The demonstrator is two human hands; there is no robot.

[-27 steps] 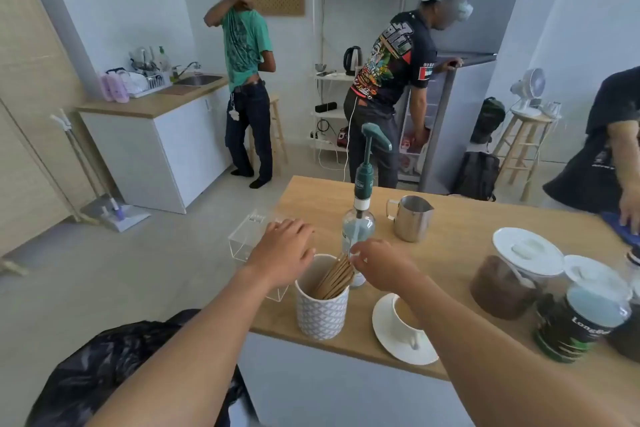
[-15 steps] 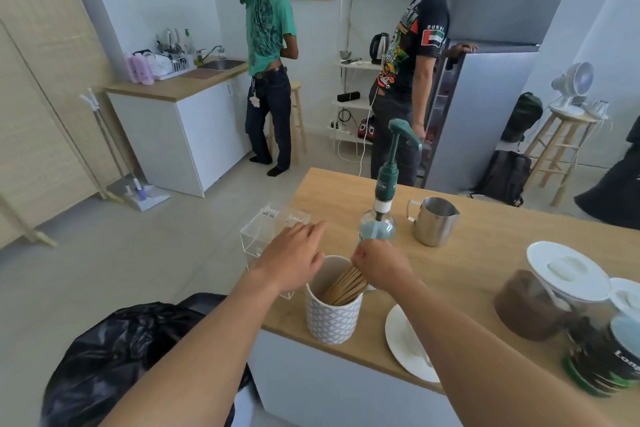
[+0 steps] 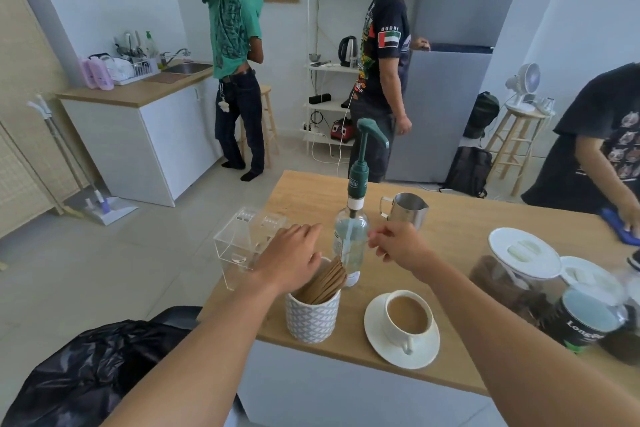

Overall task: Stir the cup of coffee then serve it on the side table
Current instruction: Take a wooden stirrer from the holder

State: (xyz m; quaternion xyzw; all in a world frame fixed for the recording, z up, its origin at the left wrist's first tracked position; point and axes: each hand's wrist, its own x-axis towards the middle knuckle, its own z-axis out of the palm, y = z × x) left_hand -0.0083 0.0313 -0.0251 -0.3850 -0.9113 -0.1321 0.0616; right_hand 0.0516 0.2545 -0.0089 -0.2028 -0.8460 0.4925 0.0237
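1. Nearest the edge of the wooden counter [image 3: 467,236] sits the cup of coffee [image 3: 408,317] on its white saucer [image 3: 375,333], handle turned towards the person. It is full almost to the brim with milky coffee, so I'd judge it moderately heavy, hot, breakable and quick to slop. It is best carried level by the saucer rim, or with the handle in one hand and the saucer steadied from below.

2. Just left of the saucer, not touching it, stands a patterned holder [image 3: 311,321] full of flat wooden stirrers [image 3: 327,282]. These look light, stiff and thin, and are easiest taken one at a time by the top end.

3. The left hand [image 3: 291,258] lies over the holder's far rim, fingers loosely bent. It rests there as if steadying the holder rather than wrapping round it.

4. The right hand [image 3: 401,248] hangs above the counter beyond the cup, well clear of it. Its fingertips are drawn together as if pinching, but whether a stirrer is between them I cannot tell.

5. Between the two hands rises a clear pump bottle [image 3: 351,239], and behind the right hand stands a steel jug [image 3: 408,210].
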